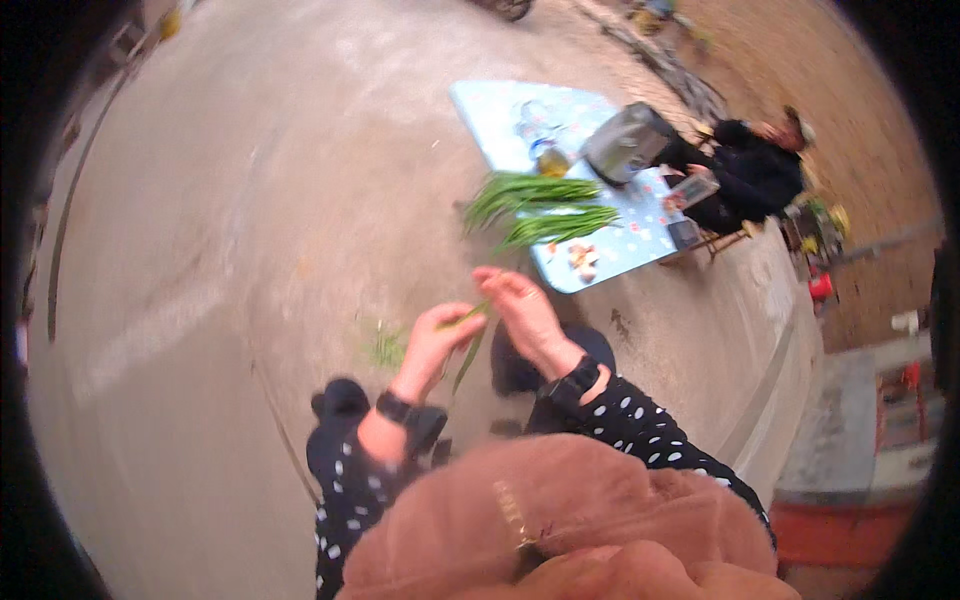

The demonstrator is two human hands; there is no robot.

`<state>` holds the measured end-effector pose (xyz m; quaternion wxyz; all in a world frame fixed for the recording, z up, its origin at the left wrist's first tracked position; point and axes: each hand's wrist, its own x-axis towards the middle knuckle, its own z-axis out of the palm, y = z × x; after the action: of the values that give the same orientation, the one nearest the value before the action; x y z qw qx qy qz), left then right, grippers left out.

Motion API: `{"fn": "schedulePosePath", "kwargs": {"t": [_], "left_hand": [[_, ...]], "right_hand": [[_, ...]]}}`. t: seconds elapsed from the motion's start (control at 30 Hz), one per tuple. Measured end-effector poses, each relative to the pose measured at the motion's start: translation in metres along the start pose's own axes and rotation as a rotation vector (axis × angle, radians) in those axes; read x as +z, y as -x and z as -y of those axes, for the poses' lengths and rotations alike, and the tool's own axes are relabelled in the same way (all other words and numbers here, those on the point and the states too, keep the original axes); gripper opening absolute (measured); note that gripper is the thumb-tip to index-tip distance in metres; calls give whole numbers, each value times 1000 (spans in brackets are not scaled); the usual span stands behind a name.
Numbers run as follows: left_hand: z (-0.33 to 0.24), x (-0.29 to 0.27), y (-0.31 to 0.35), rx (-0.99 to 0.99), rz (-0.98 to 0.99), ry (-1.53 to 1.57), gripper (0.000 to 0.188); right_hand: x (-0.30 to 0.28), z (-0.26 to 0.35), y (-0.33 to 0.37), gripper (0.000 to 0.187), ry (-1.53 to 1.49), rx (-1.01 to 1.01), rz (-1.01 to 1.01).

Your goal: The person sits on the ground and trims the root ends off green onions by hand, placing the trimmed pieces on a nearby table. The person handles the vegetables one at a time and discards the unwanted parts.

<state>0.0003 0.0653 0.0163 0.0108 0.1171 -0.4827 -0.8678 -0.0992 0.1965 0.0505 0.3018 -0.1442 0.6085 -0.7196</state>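
Note:
Over the ground in front of my knees, both hands meet at a thin green chive stalk (pixel 466 362). My left hand (pixel 440 338) is closed, with the stalk pinched between thumb and fingers and part of it hanging down. My right hand (pixel 525 312) is at the stalk's upper end, fingers bent together around it; blur softens the exact grip. Just beyond lie two bunches of long chives (pixel 540 205) on a light-blue table (pixel 620 270), their leaf tips overhanging its left edge. Beside them sit several small pale brownish lumps (pixel 583 261).
A large grey metal container (pixel 628 143) stands on the table near a bottle with yellowish liquid (pixel 549 158). A person in dark clothes (pixel 752 170) sits at the table's far right side. Green scraps (pixel 386 347) lie on the concrete ground (pixel 200 270) left of my left hand.

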Motion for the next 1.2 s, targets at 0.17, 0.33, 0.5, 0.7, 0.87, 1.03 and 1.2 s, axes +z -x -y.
{"fn": "schedulePosePath", "kwargs": {"t": [0.17, 0.33, 0.5, 0.7, 0.87, 1.03, 1.2], "left_hand": [[2, -7, -2, 45, -106, -115, 9], [13, -13, -9, 294, -123, -329, 13], [6, -14, -4, 106, -137, -253, 16], [1, -18, -3, -70, -153, -136, 19], [4, -21, -2, -170, -26, 85, 20], [10, -25, -2, -192, 81, 298, 17], [12, -30, -2, -202, 107, 439, 15]], "right_hand": [[3, 7, 3, 10, 127, -72, 59], [-8, 0, 0, 4, 269, -100, 31], [-7, -4, 1, 7, 341, -305, 92], [-2, 5, 6, 3, 443, -358, 139], [3, 8, 5, 8, 483, -429, 142], [7, 8, 7, 10, 422, -393, 154], [10, 13, 5, 9, 426, -418, 147]]}}
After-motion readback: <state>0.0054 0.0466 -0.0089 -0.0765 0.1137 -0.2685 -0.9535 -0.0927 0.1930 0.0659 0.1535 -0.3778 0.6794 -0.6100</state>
